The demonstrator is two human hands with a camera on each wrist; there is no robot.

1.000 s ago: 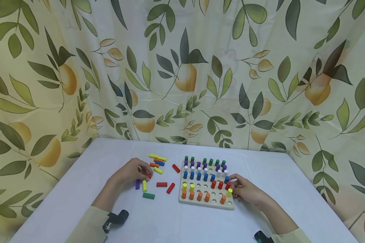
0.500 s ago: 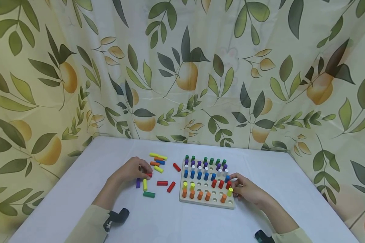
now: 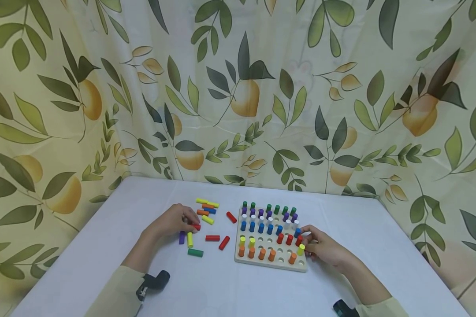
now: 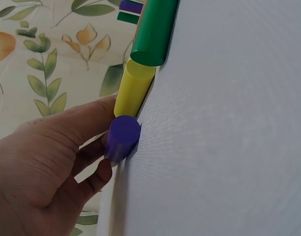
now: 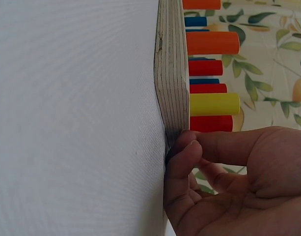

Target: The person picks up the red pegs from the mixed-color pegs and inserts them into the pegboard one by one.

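The pegboard (image 3: 265, 245) sits right of the loose pegs (image 3: 212, 238), its right edge pinched by the right hand (image 3: 323, 248). Little has changed this past second: the left hand (image 3: 181, 219) pinches a red peg (image 3: 197, 227), lifted or not I can't tell, and the pegboard is no fuller, so work seems barely advanced.

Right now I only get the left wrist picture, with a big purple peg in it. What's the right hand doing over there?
Observer: The right hand grips the right side of the pegboard.
Operator: Cool! And what's the left hand got? I can't see past the purple peg.
Observer: In the head view, it holds a red peg, with one end poking out.
Operator: Ooh, are there more like that lying around?
Observer: Yes, three more red pegs lie loose between the left hand and the pegboard.
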